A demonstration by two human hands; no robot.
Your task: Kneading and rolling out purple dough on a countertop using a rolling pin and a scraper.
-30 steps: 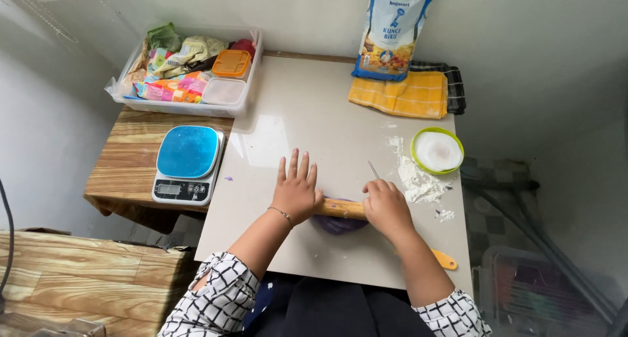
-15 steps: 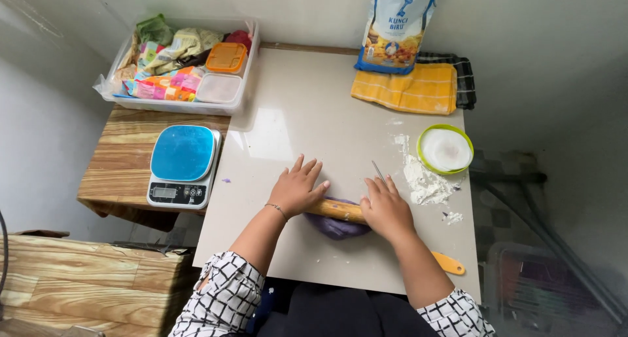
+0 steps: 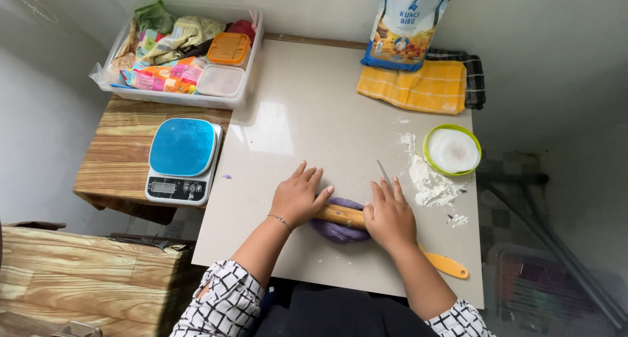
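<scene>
My left hand (image 3: 299,197) and my right hand (image 3: 390,217) press flat, fingers spread, on the two ends of a wooden rolling pin (image 3: 341,214). Under the pin lies a flattened lump of purple dough (image 3: 337,231) on the pale work board (image 3: 307,121). Both palms rest on top of the pin rather than wrapping around it. A thin metal stick (image 3: 384,173) lies just beyond my right fingers. An orange-handled tool (image 3: 446,265) lies partly hidden under my right forearm.
A flour pile (image 3: 428,183) and a green-rimmed bowl of flour (image 3: 452,150) sit at right. A flour bag (image 3: 405,23) stands on a yellow cloth (image 3: 413,87) at the back. A blue kitchen scale (image 3: 182,152) and a clear bin of packets (image 3: 183,55) sit at left.
Both hands have drawn the rolling pin back toward me over the purple dough. The view has shifted slightly.
</scene>
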